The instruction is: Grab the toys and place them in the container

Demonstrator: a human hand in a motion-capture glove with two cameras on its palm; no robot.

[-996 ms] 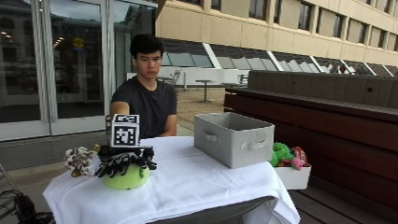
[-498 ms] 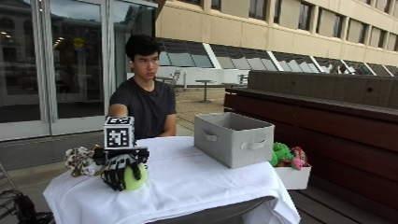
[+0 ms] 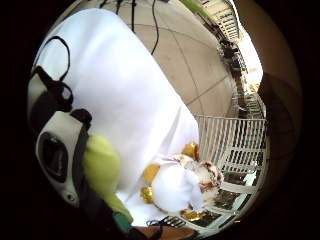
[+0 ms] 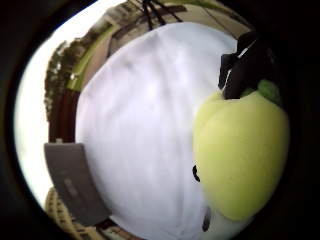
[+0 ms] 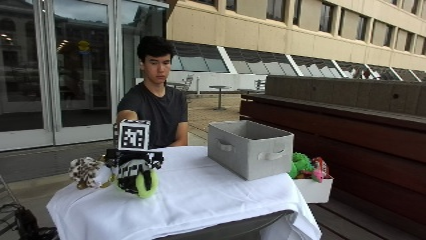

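My gloved right hand (image 5: pixel 135 169) grips a yellow-green plush toy (image 5: pixel 144 183) just above the white tablecloth (image 5: pixel 200 195) at the table's left side. The toy fills much of the thumb side palm view (image 4: pixel 240 155) and shows beside the palm in the little finger side view (image 3: pixel 101 167). A white, spotted plush toy with yellow feet (image 5: pixel 85 171) lies on the cloth left of my hand, also in the little finger side view (image 3: pixel 180 187). The grey fabric container (image 5: pixel 249 147) stands open on the table's right half, seen far from the palm (image 4: pixel 72 182).
A white box (image 5: pixel 313 187) with green and pink toys (image 5: pixel 306 165) sits beyond the table's right edge by a wooden bench. The person sits behind the table. White cloth stretches between my hand and the container.
My hand has lifted the yellow-green toy slightly off the cloth and turned it, staying near the spotted toy at the table's left.
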